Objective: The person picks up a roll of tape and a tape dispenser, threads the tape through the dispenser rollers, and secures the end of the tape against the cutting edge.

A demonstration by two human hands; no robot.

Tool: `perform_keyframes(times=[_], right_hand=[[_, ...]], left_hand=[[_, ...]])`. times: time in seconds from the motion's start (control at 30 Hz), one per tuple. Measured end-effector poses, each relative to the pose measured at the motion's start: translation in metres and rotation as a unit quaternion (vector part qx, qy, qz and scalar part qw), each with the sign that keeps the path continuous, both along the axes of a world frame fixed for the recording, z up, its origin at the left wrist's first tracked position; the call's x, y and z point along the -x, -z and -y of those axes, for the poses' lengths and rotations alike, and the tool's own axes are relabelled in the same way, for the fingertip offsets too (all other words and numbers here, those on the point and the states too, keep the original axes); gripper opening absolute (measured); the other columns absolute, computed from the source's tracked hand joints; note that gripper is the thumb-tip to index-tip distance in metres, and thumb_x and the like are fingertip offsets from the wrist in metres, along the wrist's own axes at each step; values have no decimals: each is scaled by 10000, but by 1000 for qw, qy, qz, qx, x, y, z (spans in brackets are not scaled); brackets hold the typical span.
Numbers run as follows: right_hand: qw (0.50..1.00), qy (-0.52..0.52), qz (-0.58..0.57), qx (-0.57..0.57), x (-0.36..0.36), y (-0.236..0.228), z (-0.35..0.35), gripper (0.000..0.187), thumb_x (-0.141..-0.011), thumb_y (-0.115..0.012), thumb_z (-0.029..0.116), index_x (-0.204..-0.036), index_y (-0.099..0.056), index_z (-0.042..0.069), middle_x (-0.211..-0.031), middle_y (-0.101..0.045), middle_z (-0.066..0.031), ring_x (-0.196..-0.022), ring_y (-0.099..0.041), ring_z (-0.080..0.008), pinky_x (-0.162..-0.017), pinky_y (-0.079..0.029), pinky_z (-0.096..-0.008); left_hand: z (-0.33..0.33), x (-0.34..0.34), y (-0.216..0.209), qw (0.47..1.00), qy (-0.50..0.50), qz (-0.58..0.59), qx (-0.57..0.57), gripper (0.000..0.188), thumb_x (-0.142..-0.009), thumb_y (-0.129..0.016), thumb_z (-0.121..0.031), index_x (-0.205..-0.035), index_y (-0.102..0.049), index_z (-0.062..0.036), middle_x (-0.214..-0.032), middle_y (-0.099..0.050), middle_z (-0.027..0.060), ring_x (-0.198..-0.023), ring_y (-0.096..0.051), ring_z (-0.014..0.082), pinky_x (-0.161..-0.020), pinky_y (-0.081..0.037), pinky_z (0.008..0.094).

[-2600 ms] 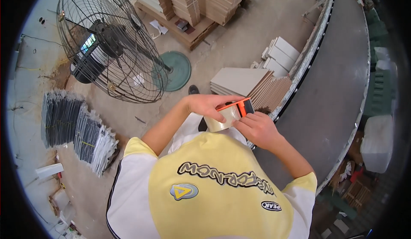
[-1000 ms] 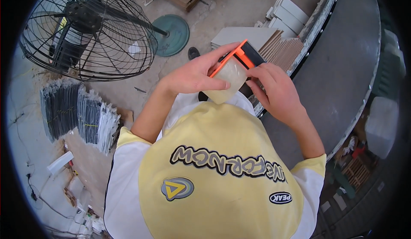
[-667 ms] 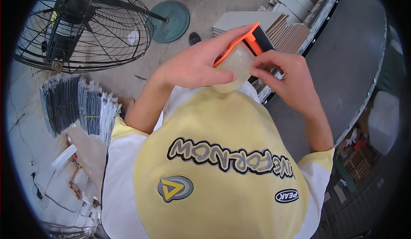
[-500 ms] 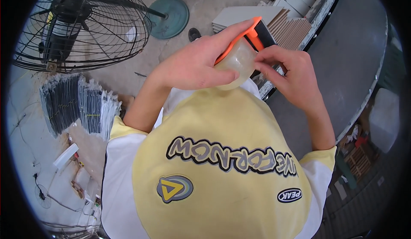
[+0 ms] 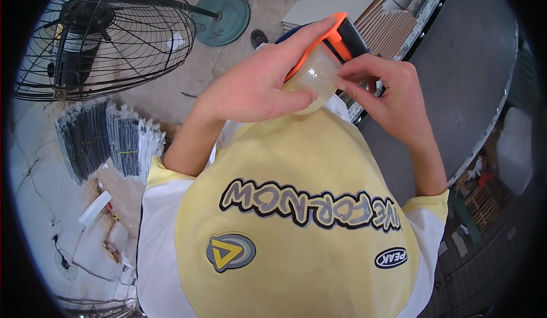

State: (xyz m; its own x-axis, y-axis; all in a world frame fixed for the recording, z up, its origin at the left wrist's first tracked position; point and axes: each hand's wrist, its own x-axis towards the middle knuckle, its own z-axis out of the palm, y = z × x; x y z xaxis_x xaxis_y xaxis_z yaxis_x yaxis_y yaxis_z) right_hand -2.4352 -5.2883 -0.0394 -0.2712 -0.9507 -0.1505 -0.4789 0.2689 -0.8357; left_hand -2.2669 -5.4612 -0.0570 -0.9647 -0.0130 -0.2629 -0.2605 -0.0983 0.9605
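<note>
My left hand (image 5: 250, 90) is closed around a hand-held tape dispenser with an orange frame (image 5: 340, 44) and a dark front edge. The index finger stretches along the frame, and the thumb presses on the side of the wide, clear, yellowish tape roll (image 5: 319, 72). At the right side of this roll, my right hand (image 5: 390, 90) pinches with thumb and forefinger at the tape's surface, its other fingers curled. How much tape is between those fingertips is too small to see. The dispenser is up in front of my chest.
A dark grey work surface (image 5: 444, 101) with a pale rim curves along my right. On the floor ahead are stacked flat boards (image 5: 393, 30) and a caged fan (image 5: 102, 39) on a round green base (image 5: 225, 19). Bundled grey sheets (image 5: 99, 135) stand at the left.
Both hands and the dispenser have shifted slightly upward in view, with the roll turned a little. The right fingertips stay at the roll's side. The background has moved slightly with my head.
</note>
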Motion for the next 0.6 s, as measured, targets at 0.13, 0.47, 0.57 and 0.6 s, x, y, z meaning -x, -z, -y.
perform_keyframes(times=[0.13, 0.47, 0.57, 0.6], right_hand=[[1000, 10, -6, 25, -4, 9, -5, 125, -808, -759, 20, -925, -717, 2, -773, -710, -59, -607, -615, -109, -590, -493, -251], [999, 8, 49, -15, -3, 11, -6, 124, -807, -766, 23, -916, -718, -8, -763, -712, -70, -653, -670, -127, -621, -518, -247], [999, -3, 39, 11, -6, 15, -9, 117, -810, -765, 17, -913, -716, -9, -765, -712, -89, -666, -693, -162, -619, -525, -262], [999, -12, 3, 33, -7, 17, -10, 123, -819, -752, 47, -924, -701, 8, -760, -705, -93, -661, -690, -215, -609, -533, -304]], left_hand=[[-1, -1, 0, 1000, 1, 15, 10, 854, -818, -611, 49, -1577, -226, -22, -1490, -419, 117, -1326, -428, 158, -1101, -357, 309], [-5, -3, 5, 1000, -3, 6, -3, 862, -814, -613, 49, -1577, -218, -19, -1503, -411, 122, -1346, -417, 167, -1112, -353, 318], [-3, -2, 6, 1000, 8, 6, 27, 860, -814, -610, 47, -1577, -219, -20, -1499, -416, 127, -1342, -420, 166, -1110, -355, 318], [-3, -2, 8, 999, 8, 2, 34, 860, -819, -614, 45, -1579, -216, -21, -1488, -430, 128, -1332, -431, 168, -1104, -364, 319]])
